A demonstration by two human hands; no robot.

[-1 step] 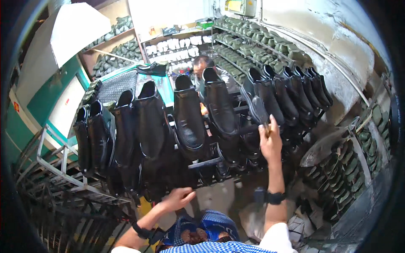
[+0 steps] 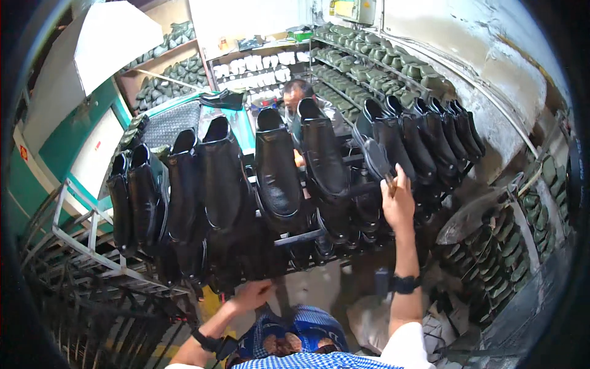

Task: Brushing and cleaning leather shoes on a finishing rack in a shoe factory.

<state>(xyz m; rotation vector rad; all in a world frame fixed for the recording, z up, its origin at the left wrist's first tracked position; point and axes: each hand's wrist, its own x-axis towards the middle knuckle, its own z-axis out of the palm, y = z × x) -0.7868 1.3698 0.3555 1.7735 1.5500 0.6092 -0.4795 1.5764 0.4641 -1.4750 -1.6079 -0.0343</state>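
Black leather shoes (image 2: 278, 178) stand toe-down in a row across a dark rack, heel openings upward. My right hand (image 2: 399, 203) is raised at the right half of the row. Between its thumb and fingers is a small brown stick-like thing (image 2: 391, 183), whose kind I cannot make out. Its fingertips are close to the sole of a side-turned black shoe (image 2: 376, 158); whether they touch is unclear. My left hand (image 2: 251, 296) hangs low in front of the rack, below the shoes, with its fingers curled and slightly blurred. What it holds, if anything, is hidden.
Across the rack a person (image 2: 298, 92) bends their head. Shelves of olive-green shoe forms (image 2: 381, 55) line the back right, with more forms (image 2: 510, 252) at the lower right. A grey metal frame (image 2: 92, 237) stands at left. A green-edged table (image 2: 233, 120) lies behind the shoes.
My left hand has moved a little left and down. My right hand has shifted slightly right, still holding the small brown thing. The shoes keep their places on the rack.
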